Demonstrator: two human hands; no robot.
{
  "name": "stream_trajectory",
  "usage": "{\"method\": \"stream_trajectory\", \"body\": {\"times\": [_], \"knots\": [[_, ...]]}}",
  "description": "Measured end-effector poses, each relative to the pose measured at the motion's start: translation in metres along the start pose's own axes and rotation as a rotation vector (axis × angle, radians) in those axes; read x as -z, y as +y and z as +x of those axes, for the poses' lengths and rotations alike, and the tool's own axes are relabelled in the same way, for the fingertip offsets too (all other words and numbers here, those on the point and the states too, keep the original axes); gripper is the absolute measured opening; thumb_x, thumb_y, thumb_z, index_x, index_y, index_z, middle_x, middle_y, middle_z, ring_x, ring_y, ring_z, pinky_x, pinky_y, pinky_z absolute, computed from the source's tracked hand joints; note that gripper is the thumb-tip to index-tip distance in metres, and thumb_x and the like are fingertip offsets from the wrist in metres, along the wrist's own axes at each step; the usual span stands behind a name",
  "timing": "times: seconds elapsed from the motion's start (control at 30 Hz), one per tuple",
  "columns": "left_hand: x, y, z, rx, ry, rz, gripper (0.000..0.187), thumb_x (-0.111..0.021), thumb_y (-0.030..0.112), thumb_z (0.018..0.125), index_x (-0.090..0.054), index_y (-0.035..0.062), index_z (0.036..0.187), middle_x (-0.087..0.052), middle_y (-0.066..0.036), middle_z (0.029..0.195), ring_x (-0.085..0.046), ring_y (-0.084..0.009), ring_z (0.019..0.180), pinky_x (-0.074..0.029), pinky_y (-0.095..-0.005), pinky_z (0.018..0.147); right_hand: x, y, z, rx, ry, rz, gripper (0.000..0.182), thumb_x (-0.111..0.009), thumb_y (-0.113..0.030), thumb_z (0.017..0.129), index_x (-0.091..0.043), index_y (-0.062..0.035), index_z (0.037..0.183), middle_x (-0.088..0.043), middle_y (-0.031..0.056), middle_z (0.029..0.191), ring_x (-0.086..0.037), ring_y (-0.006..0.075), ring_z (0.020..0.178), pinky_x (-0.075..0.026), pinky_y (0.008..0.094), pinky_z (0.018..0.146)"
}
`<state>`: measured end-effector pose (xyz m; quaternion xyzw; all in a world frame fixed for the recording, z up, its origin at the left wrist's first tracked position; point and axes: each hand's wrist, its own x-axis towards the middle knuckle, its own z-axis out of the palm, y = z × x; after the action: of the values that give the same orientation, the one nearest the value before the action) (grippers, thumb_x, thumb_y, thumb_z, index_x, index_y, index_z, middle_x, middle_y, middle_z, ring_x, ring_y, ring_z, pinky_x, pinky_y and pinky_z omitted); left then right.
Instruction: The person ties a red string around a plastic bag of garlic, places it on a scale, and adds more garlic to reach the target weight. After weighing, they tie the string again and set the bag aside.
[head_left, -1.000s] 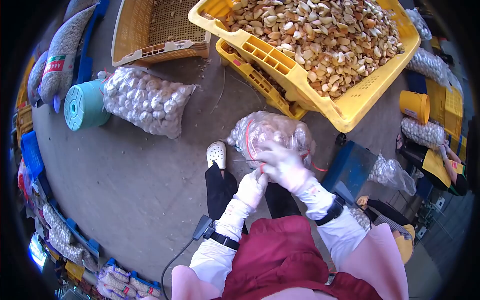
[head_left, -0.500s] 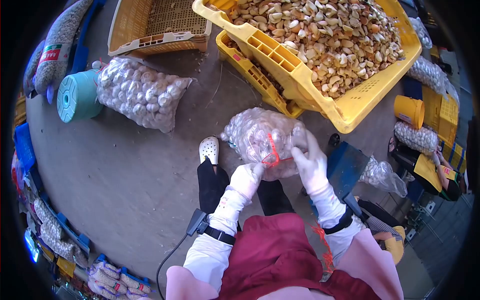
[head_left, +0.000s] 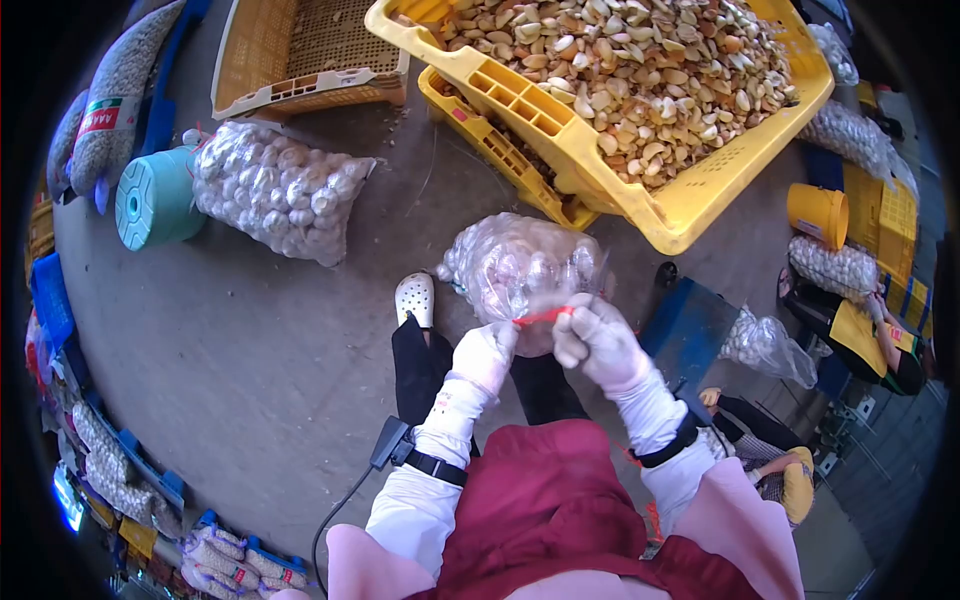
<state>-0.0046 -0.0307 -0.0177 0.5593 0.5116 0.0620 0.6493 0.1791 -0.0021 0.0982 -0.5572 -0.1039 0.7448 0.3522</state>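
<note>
A clear plastic bag of garlic bulbs (head_left: 520, 262) rests on the floor just in front of me. Across its near end runs a red tie string (head_left: 543, 316), drawn between my two gloved hands. My left hand (head_left: 485, 358) is closed at the string's left end, fingertips pinched together; whether it also grips the bag's plastic is hidden. With fingers curled, my right hand (head_left: 603, 342) pinches the other end of the string against the bag's near right side.
A yellow crate (head_left: 560, 130) heaped with loose cloves stands ahead, on another yellow crate. To the left are a second garlic bag (head_left: 280, 195), a teal bucket (head_left: 158, 198) and a tan crate (head_left: 310, 85). A blue stool-like block (head_left: 685, 325) sits right; people work beyond it.
My right hand has gone from spread fingers on the bag's side to a curled pinch on the red string. The string's standing loop is now a short taut line. My left hand stays nearly in place.
</note>
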Motion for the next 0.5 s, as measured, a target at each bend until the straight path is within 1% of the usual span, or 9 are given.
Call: {"method": "stream_trajectory", "body": {"times": [0.03,0.07,0.1,0.13,0.17,0.23,0.43,0.47,0.5], "knots": [[-0.001,-0.002,-0.002,-0.138,0.07,0.093,0.032,-0.042,0.027,0.092,-0.059,0.0028,0.079,-0.059,-0.016,0.068,-0.059,-0.0336,0.067,-0.046,-0.0413,0.065,-0.009,0.0,-0.003,-0.096,0.018,0.136,0.012,-0.054,-0.011,0.089,-0.059,-0.0041,0.081,-0.054,-0.0008,0.07,-0.046,0.0045,0.057,-0.039,0.0202,0.056],[-0.001,-0.004,-0.005,-0.272,0.141,0.185,0.035,-0.04,0.031,0.093,-0.06,0.0036,0.081,-0.062,-0.019,0.074,-0.061,-0.0376,0.074,-0.047,-0.047,0.069,-0.022,-0.005,-0.019,-0.155,0.078,-0.29,0.012,-0.055,-0.013,0.089,-0.059,-0.0045,0.081,-0.053,-0.0022,0.068,-0.048,0.0052,0.058,-0.04,0.0225,0.054],[0.001,-0.002,-0.007,-0.272,0.142,0.189,0.035,-0.04,0.031,0.093,-0.06,0.0036,0.081,-0.062,-0.019,0.074,-0.061,-0.0376,0.074,-0.047,-0.047,0.069,-0.024,0.016,-0.033,0.423,-0.022,-0.792,0.013,-0.057,-0.013,0.088,-0.058,-0.0037,0.079,-0.054,0.001,0.068,-0.049,0.0088,0.057,-0.041,0.0272,0.051],[0.005,0.002,-0.006,-0.203,0.195,0.283,0.038,-0.039,0.031,0.093,-0.061,0.0032,0.078,-0.062,-0.019,0.072,-0.061,-0.0378,0.074,-0.048,-0.0473,0.07,-0.042,0.006,-0.058,0.314,0.012,-0.785,0.009,-0.06,-0.009,0.083,-0.058,-0.0025,0.077,-0.051,0.0058,0.068,-0.052,0.0166,0.056,-0.042,0.0321,0.051],[0.006,0.009,-0.006,-0.135,0.24,0.375,0.04,-0.039,0.03,0.093,-0.062,0.0027,0.075,-0.062,-0.019,0.071,-0.061,-0.0379,0.074,-0.048,-0.0477,0.07,-0.058,-0.004,-0.077,0.665,-0.021,-1.205,0.007,-0.061,-0.006,0.078,-0.056,-0.0019,0.074,-0.047,0.0092,0.064,-0.053,0.0244,0.057,-0.042,0.0361,0.05],[0.006,0.039,0.007,0.168,0.249,0.317,0.047,-0.038,0.035,0.092,-0.067,0.0055,0.07,-0.064,-0.018,0.074,-0.063,-0.0375,0.074,-0.049,-0.0467,0.069,-0.08,-0.013,-0.103,0.354,0.165,-0.995,0.006,-0.06,-0.004,0.076,-0.055,-0.0028,0.074,-0.046,0.0093,0.063,-0.054,0.0278,0.058,-0.042,0.0379,0.049],[-0.015,0.054,0.024,0.121,0.33,0.361,0.05,-0.035,0.038,0.093,-0.068,0.0057,0.075,-0.065,-0.019,0.077,-0.063,-0.0387,0.078,-0.049,-0.0483,0.072,-0.06,-0.013,-0.119,0.569,0.07,-1.223,0.008,-0.063,-0.004,0.075,-0.055,-0.0037,0.075,-0.051,0.0097,0.07,-0.057,0.0256,0.063,-0.046,0.0356,0.055],[-0.009,0.058,0.023,0.205,0.299,0.406,0.05,-0.033,0.038,0.093,-0.068,0.0057,0.078,-0.066,-0.019,0.078,-0.063,-0.0388,0.08,-0.048,-0.0487,0.073,-0.053,-0.015,-0.118,0.585,0.075,-1.224,0.008,-0.063,-0.004,0.075,-0.055,-0.0037,0.075,-0.051,0.0097,0.07,-0.057,0.0256,0.063,-0.046,0.0356,0.055],[-0.002,0.058,0.023,0.293,0.266,0.452,0.051,-0.031,0.038,0.094,-0.068,0.0058,0.081,-0.066,-0.019,0.08,-0.064,-0.0389,0.081,-0.048,-0.0491,0.074,-0.044,-0.018,-0.117,0.5,-0.044,-0.962,0.008,-0.065,-0.005,0.075,-0.058,-0.0034,0.079,-0.054,0.0102,0.076,-0.059,0.0241,0.07,-0.047,0.0331,0.061]]}}
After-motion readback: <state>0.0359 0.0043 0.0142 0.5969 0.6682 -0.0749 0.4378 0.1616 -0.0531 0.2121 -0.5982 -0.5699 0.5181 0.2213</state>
